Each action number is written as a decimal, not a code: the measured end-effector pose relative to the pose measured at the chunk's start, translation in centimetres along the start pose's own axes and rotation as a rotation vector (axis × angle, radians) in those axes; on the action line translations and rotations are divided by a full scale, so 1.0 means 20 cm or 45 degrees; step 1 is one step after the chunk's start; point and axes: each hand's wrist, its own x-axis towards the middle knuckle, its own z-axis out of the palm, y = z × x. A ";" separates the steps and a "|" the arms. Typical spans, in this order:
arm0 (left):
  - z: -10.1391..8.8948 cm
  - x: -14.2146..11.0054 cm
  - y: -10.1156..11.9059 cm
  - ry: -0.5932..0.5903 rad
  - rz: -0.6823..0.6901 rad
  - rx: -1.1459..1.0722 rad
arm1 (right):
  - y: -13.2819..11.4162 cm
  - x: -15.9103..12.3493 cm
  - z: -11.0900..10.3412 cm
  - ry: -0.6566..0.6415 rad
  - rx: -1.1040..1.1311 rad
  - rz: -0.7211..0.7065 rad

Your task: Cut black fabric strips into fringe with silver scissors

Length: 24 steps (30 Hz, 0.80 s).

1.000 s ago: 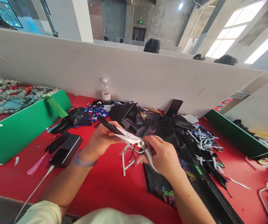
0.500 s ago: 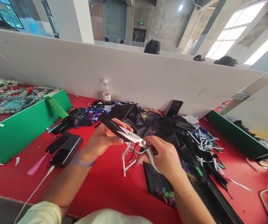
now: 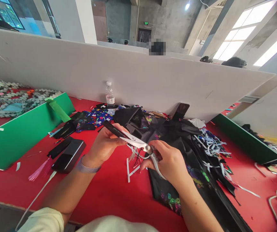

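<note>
My right hand (image 3: 168, 158) is closed round the handles of silver scissors (image 3: 138, 142), whose blades point left and stand parted. One blade edge is serrated. My left hand (image 3: 102, 143) grips a narrow black strip (image 3: 115, 129), which looks like folded fabric with a slight sheen. The blades lie against the strip, close to my left thumb; whether they are cutting it I cannot tell. Below the scissors, white and dark scraps (image 3: 130, 172) lie on the red table. Black fabric with colourful shiny prints (image 3: 172, 141) spreads under and beyond my right hand.
A water bottle (image 3: 109, 96) and a phone (image 3: 180, 111) stand by the white partition (image 3: 140, 77). A power bank (image 3: 69, 156) with a cable is at left, beside a pink tassel (image 3: 40, 169). Green boards (image 3: 27, 135) edge the table. White trimmings (image 3: 212, 145) pile at right.
My left hand has turned the black strip slightly, so it looks narrower. The scissors and my right hand stay almost where they were.
</note>
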 end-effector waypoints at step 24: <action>0.01 0.00 0.00 0.048 -0.006 0.022 | -0.01 0.00 0.00 0.045 -0.074 -0.047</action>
